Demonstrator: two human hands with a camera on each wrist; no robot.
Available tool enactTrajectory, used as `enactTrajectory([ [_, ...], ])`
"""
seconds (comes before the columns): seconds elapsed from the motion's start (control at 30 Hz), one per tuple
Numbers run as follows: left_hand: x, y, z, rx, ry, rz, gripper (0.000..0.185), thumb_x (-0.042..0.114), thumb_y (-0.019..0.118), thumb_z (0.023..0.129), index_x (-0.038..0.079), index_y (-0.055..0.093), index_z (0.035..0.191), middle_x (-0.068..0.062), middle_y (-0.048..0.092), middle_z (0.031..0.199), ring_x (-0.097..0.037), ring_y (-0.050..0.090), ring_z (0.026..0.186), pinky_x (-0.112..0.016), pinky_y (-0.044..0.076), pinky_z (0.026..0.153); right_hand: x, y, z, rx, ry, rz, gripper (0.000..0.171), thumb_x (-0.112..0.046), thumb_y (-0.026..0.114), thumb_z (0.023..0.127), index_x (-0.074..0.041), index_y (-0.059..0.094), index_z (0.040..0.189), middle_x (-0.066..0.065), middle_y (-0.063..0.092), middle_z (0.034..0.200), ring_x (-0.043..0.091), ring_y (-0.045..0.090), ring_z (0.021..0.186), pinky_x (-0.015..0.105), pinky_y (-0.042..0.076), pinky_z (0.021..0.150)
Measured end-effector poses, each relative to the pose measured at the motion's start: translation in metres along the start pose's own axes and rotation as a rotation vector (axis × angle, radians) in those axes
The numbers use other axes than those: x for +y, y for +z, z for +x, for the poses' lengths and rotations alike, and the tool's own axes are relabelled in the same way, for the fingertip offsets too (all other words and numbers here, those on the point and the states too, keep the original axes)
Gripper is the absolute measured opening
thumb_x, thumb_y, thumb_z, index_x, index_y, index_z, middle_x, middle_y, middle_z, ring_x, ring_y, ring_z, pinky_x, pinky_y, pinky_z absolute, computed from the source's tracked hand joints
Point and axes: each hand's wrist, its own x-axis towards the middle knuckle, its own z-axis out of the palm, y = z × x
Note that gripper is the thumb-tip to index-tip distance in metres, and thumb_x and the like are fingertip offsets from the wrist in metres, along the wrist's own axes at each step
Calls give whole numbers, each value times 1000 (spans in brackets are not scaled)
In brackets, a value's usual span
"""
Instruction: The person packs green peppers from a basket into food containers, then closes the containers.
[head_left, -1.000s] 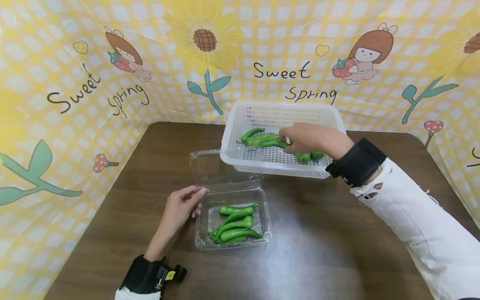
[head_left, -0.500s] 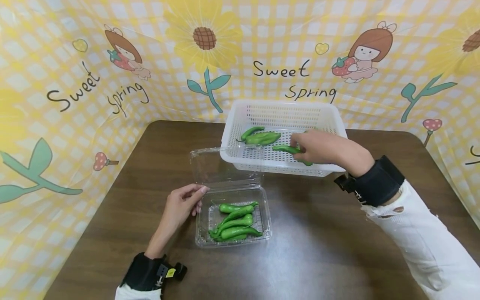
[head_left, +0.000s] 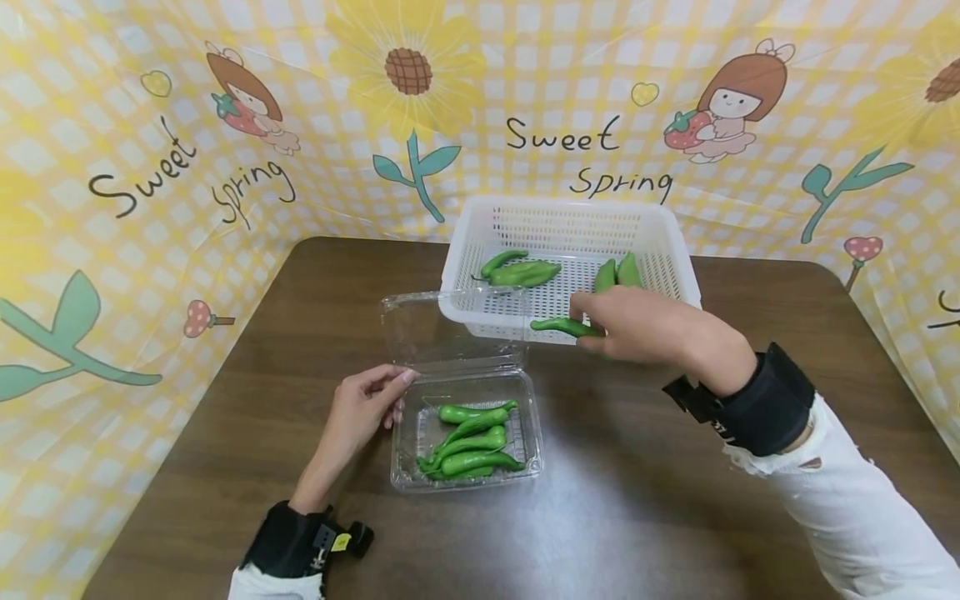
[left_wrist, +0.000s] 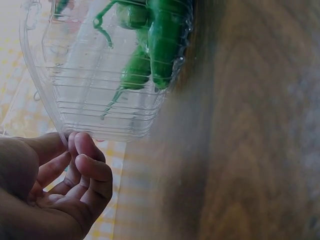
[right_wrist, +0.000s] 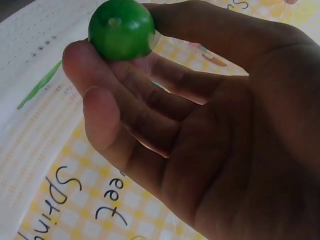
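Observation:
My right hand [head_left: 645, 325] holds a green chili pepper [head_left: 558, 326] over the front rim of the white plastic basket [head_left: 678, 242]. In the right wrist view, the rounded end of that chili pepper [right_wrist: 122, 30] is pinched between thumb and fingers. At the left edge of an open clear plastic box [head_left: 528, 417], my left hand [head_left: 362, 402] pinches the rim; the left wrist view shows thumb and fingertips on the box's lip [left_wrist: 42, 105]. Several green chili peppers [head_left: 472, 446] lie side by side inside the box.
More green peppers [head_left: 525, 273] lie at the basket's left, and others [head_left: 628, 271] at its right, partly behind my hand. The box's raised clear lid [head_left: 450, 329] stands in front of the basket. A brown wooden table [head_left: 300, 333] meets a yellow checked cloth [head_left: 315, 100] behind.
My right hand has lifted a chili pepper from within the basket and brought it toward the front rim, uncovering the peppers on the right. My left hand stays on the box's rim.

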Motion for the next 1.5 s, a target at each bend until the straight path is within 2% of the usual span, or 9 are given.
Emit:
enactTrajectory([
  [0.27,0,2,0,6,-12,-5,23,32,64,98,13,74,105,-11,62,68,-17,56,50,-33,51,47,-13,15,3,-23,-78,-18,12,-14,65,96,-7,58,102,0,55,76,12,50,66,28,45,63],
  [0.57,0,1,-1,8,-7,-3,23,32,64,98,13,74,105,-10,61,67,-18,56,50,-32,51,47,-26,33,9,-35,-120,-1,10,-15,68,93,-13,57,93,-5,55,76,10,50,66,26,46,63],
  [0.9,0,1,0,2,-8,0,24,33,64,98,13,73,106,-10,61,68,-17,56,51,-33,51,47,-45,48,18,-24,-203,-55,17,-19,71,91,-12,59,100,-5,59,79,9,53,64,25,49,60],
  [1.13,-1,2,1,4,-8,-10,25,34,65,97,13,74,106,-9,61,65,-20,56,49,-33,51,46,-59,61,29,-34,-238,-127,23,-22,71,93,-9,60,107,3,65,90,19,65,77,33,56,70],
  [1.33,-1,2,2,4,-10,-19,26,35,65,96,13,74,107,-9,61,66,-20,57,50,-34,52,47,-71,74,41,-81,-241,-207,28,-26,68,95,-9,60,116,5,66,95,21,66,82,35,55,72],
  [1.5,-2,1,2,1,-3,-17,27,35,64,97,13,74,108,-11,61,67,-19,57,50,-34,52,47,-78,85,50,-81,-267,-274,30,-27,66,97,-10,60,120,5,67,98,21,67,87,34,55,74],
])
